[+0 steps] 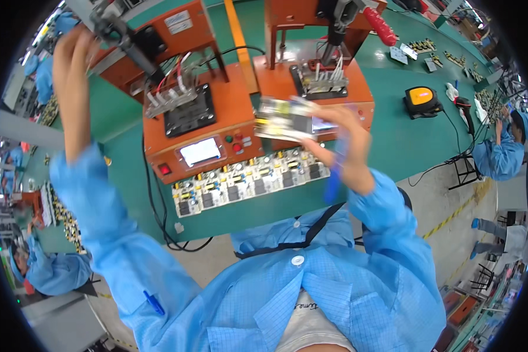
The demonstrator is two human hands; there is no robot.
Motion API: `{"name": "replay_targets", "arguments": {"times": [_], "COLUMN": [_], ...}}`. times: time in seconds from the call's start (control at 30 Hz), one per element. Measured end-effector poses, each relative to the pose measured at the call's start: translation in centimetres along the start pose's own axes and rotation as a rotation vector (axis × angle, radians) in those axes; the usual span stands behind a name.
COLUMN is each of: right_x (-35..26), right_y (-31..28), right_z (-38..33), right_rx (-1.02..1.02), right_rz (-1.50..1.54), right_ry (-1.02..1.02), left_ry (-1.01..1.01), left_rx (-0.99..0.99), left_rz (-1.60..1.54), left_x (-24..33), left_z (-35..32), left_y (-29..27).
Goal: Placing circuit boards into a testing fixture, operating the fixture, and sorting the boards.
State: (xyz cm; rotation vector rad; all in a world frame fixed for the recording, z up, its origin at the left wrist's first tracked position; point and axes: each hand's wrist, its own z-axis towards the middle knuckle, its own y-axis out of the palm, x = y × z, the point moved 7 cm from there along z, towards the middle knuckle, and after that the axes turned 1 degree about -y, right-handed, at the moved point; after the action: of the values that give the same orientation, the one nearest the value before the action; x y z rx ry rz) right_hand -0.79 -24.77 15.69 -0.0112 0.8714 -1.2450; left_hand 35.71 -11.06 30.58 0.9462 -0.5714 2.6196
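My left hand (73, 82) is raised at the far left, its fingers curled at the lever end of the toggle clamp (120, 38) on the left orange test fixture (234, 88). The lever's grip is hidden behind the fingers. In my right hand (346, 141) is a circuit board (284, 120), blurred by motion, pinched at its right edge above the front of the right test fixture (358, 97). A blue strip (337, 158) hangs blurred at that wrist. Under the left clamp, a clear plate with wires (170, 100) sits tilted over a black board nest (190, 114).
A row of circuit boards (249, 182) lies along the green table's front side. The right fixture's clamp has a red handle (380, 26). A yellow and black scanner (422, 101) stands at right. Black cables (152, 199) hang at the left edge. Co-workers (504, 149) sit nearby.
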Motion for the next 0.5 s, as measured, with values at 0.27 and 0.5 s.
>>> {"name": "replay_targets", "arguments": {"times": [0.27, 0.5], "right_x": [17.7, 34.0], "right_y": [-16.2, -14.3], "right_z": [3.1, 7.9], "right_rx": [0.181, -0.168], "right_rz": [-0.843, -1.082], "right_ry": [0.241, 0.094], "left_ry": [-0.400, -0.533], "left_rx": [-0.113, -0.065], "left_rz": [0.078, 0.161], "left_x": [-5.3, -4.5], "left_z": [-22.9, -29.8], "left_y": [-2.5, -0.2]}}
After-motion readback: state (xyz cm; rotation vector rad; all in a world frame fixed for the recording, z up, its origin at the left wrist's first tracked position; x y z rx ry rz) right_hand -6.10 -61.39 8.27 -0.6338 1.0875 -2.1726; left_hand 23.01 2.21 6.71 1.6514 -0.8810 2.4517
